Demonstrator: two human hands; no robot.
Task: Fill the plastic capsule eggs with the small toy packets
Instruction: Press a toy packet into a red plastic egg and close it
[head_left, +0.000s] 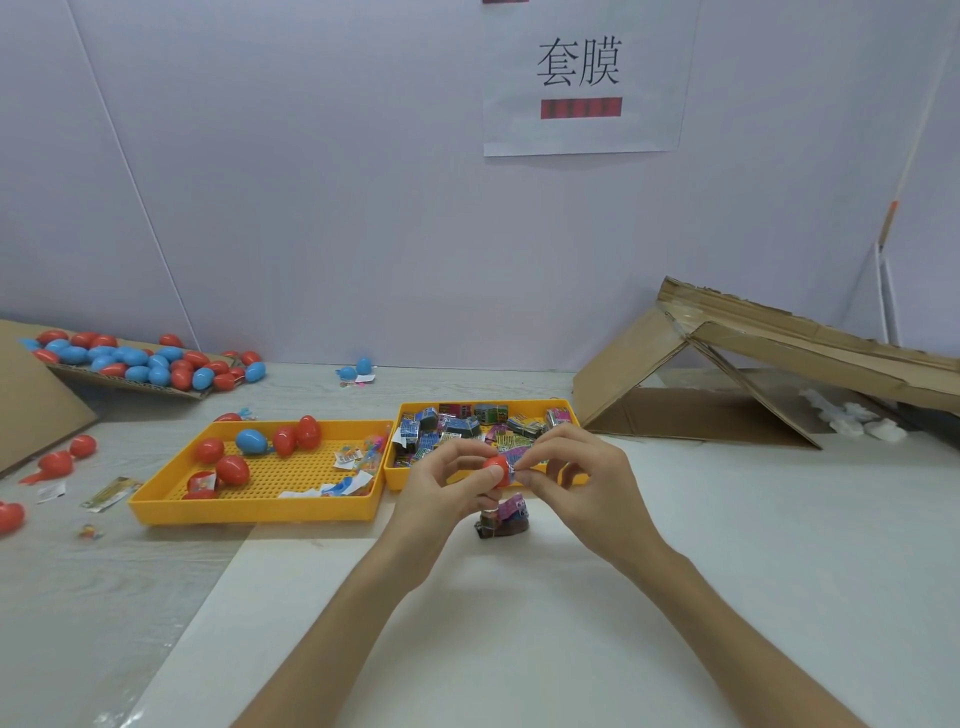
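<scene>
Two hands meet just in front of the packet tray (394, 475): the left hand (441, 483) curls its fingers round a red capsule egg (494, 470), and the right hand (576, 473) pinches a small toy packet (515, 467) against the egg's right side; whether the shell is open there I cannot tell. If the packet is not folded tight enough, a hard push could crumple it or leave a corner sticking out that stops the egg closing. Squeezing the smooth shell could also pop it free, rolling away from the tray. Another packet (503, 517) lies nearer the person than the tray, where a dropped egg might knock it
</scene>
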